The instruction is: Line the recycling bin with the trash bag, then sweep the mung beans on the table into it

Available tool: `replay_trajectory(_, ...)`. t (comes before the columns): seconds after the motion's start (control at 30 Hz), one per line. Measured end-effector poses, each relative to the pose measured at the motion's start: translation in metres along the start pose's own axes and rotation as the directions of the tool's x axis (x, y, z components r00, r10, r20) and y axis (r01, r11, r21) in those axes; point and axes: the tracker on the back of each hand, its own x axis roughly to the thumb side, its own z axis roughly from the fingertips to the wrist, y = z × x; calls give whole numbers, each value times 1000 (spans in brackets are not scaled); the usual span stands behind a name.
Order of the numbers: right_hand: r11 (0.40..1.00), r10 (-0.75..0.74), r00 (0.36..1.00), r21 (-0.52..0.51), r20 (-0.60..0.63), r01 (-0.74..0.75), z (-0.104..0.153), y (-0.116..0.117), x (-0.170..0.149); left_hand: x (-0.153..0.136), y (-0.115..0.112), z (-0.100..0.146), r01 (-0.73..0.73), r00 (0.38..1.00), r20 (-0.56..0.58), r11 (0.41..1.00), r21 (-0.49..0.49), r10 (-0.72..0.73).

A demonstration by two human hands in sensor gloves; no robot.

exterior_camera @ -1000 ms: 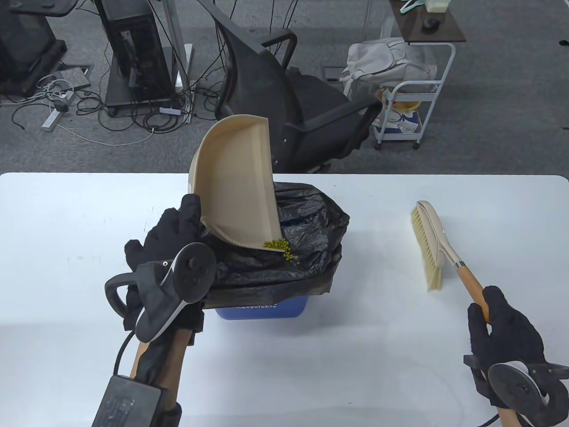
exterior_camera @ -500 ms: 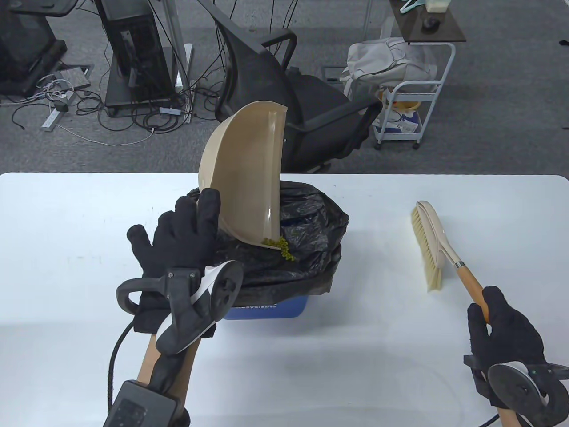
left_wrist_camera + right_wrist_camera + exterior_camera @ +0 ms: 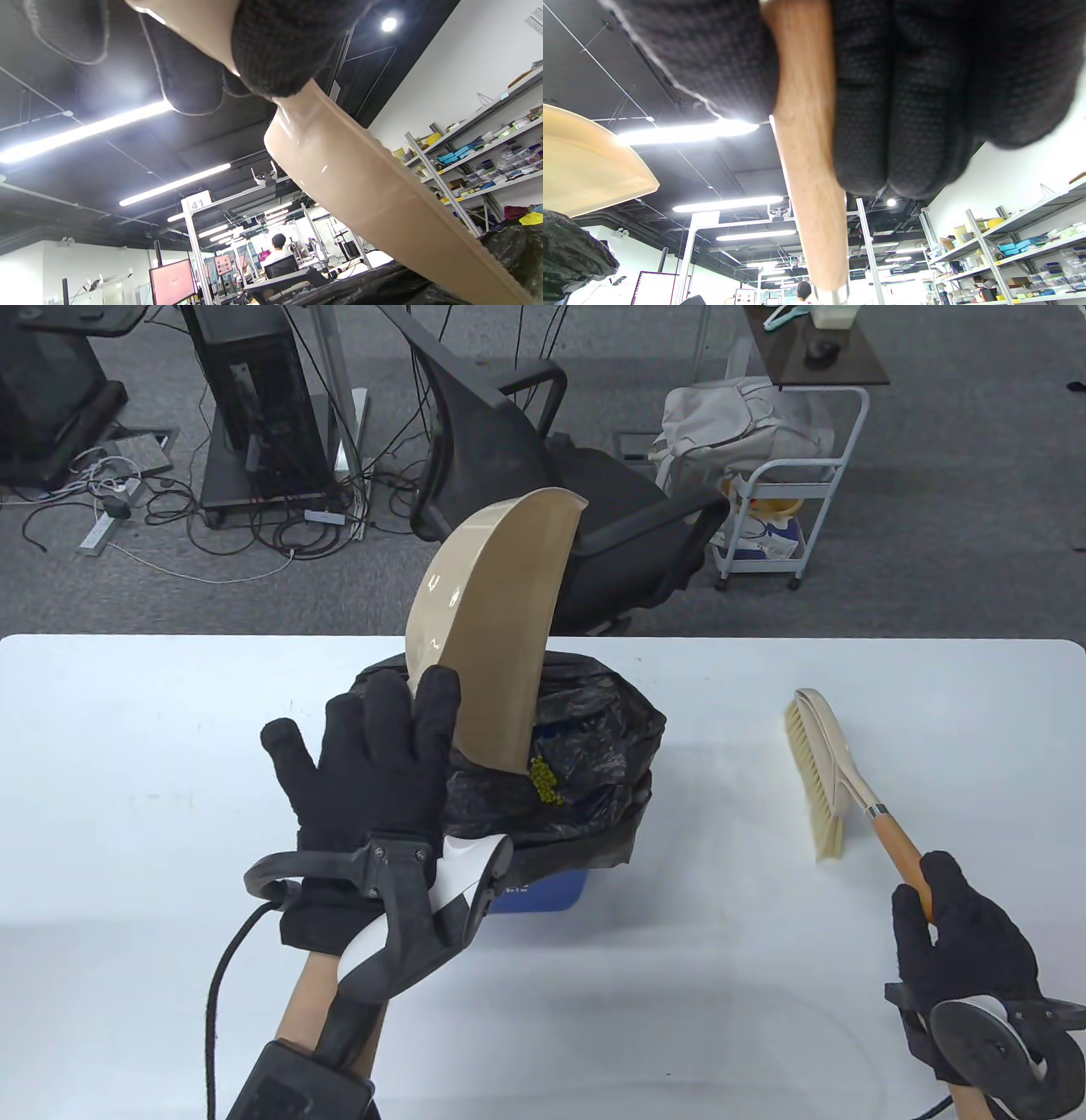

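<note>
In the centre of the table view the left hand [image 3: 373,780] grips the beige dustpan [image 3: 492,628] at its lower left, fingers spread up its back and the thumb wrapped round its neck in the left wrist view. The pan is tipped steeply, its lower corner over the mouth of the black trash bag [image 3: 585,755]. A small cluster of green mung beans [image 3: 545,782] sits right at that corner, against the bag's crumpled plastic.

The bag lines the blue recycling bin [image 3: 543,891], of which only a strip shows below the bag's edge — white lettering on it is cut off and unreadable.

At the lower right of the frame the right hand [image 3: 963,937] is clenched round the wooden handle of the brush [image 3: 827,772]; the brush head lies bristles-left on the white table [image 3: 127,729], well apart from the bin.

In the left wrist view a white sign on a post at lower centre reads "41" — the only legible writing.
</note>
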Motion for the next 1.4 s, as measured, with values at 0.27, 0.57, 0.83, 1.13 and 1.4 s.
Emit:
replay_trajectory(0.27, 1000, 0, 1000, 0, -1, 0, 0, 0, 0, 2, 1, 1, 28, 1000, 5, 1000, 7, -28)
replay_trajectory(0.57, 1000, -5, 1000, -1, -6, 5, 0, 0, -1, -24, -7, -1, -182, 978, -127, 978, -103, 168)
replay_trajectory(0.83, 1000, -8, 1000, 0, -6, 8, 0, 0, -2, -63, -31, 5, -438, 873, -320, 881, -180, 369)
replay_trajectory(1.13, 1000, -2, 1000, 3, 3, 2, 0, 1, 0, -97, -51, 17, -553, 784, -443, 812, -184, 434)
replay_trajectory(1.4, 1000, -1, 1000, 5, 15, 0, 0, 2, 2, -116, -68, 24, -617, 716, -507, 775, -138, 480)
